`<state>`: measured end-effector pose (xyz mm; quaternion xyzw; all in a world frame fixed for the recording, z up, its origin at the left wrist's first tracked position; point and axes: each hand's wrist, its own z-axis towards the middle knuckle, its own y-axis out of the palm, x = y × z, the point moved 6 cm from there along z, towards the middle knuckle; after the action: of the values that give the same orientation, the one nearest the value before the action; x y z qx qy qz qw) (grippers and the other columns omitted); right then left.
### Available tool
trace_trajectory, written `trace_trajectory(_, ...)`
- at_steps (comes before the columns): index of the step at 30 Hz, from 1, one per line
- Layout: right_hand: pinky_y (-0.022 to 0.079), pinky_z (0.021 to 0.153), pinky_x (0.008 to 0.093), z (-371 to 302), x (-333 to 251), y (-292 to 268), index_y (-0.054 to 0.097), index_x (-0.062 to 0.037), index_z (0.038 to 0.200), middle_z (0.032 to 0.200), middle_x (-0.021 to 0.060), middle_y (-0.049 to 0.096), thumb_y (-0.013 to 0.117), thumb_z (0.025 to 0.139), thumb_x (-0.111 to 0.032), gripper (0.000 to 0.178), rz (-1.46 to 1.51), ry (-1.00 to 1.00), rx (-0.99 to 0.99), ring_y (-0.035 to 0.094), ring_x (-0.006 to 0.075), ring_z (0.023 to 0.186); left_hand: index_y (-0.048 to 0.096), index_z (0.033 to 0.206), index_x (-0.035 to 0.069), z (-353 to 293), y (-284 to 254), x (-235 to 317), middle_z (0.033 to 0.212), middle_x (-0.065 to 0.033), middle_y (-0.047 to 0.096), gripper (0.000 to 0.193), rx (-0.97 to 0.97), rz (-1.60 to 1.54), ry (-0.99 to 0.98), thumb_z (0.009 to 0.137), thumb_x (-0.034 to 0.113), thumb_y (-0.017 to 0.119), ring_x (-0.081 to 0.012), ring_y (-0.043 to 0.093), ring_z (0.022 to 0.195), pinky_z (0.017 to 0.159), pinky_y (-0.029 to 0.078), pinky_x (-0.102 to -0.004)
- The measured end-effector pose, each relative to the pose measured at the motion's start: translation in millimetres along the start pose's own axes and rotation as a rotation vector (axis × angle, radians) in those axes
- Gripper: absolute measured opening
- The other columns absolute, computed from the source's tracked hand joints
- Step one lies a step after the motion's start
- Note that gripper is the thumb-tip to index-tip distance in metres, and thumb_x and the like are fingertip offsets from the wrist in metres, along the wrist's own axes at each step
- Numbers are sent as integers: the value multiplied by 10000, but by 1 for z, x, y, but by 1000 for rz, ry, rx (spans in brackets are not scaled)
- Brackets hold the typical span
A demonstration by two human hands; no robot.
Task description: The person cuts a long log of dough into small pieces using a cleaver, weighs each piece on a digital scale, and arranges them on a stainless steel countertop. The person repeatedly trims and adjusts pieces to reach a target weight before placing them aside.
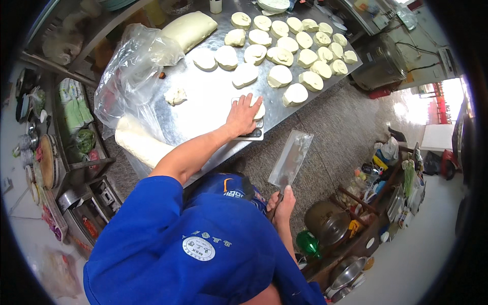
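Observation:
My left hand (244,117) reaches over the table, its fingers laid over a pale dough piece (260,111) on a small kitchen scale (257,133). That hand hides most of the piece and part of the scale. Off the table's near edge, my right hand (282,204) is closed round the handle of a cleaver (292,158), whose broad blade points up and away. Many cut dough pieces (279,76) lie spread over the far right of the table. A small torn dough scrap (176,96) sits left of the scale.
The metal table (203,122) also bears a long dough log (140,140) at the near left and a thick dough slab (190,29) at the back, partly under clear plastic sheeting (132,76). Shelves with kitchenware stand left; a cluttered rack with a glass lid (334,227) stands right.

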<state>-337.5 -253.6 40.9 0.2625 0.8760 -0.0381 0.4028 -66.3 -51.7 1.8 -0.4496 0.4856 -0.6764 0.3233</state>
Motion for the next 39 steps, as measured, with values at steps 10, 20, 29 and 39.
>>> trace_trajectory(10,417,394,301,20,7,9,471,-73,974,651,40,467,409,1120,-379,345,-15,106,-104,472,147,465,488,1469,-16,-5,-25,-102,1392,-281,536,709,273,-452,-376,844,267,667,-435,502,1280,1128,405,-491)
trace_trajectory(20,417,431,254,-57,34,86,549,-4,1169,653,8,518,402,1136,-317,347,-670,-355,-362,484,78,483,580,1387,31,-68,-45,-177,1351,-230,587,522,317,-510,-359,923,248,683,-394,608,1183,1056,482,-476)
trace_trajectory(29,516,664,482,-143,126,179,570,-12,1308,741,213,659,438,1109,-317,388,-868,-300,-388,688,365,698,669,981,-4,-268,-122,-173,981,-165,663,181,188,-396,-30,842,109,699,-350,659,928,824,548,-448)
trace_trajectory(39,508,813,604,-178,137,195,572,-30,1254,909,330,690,427,1101,-299,342,-1025,-290,-295,665,541,910,682,1154,21,-307,-118,-129,1252,-134,632,309,-26,-334,341,861,119,706,-327,569,1179,977,453,-437)
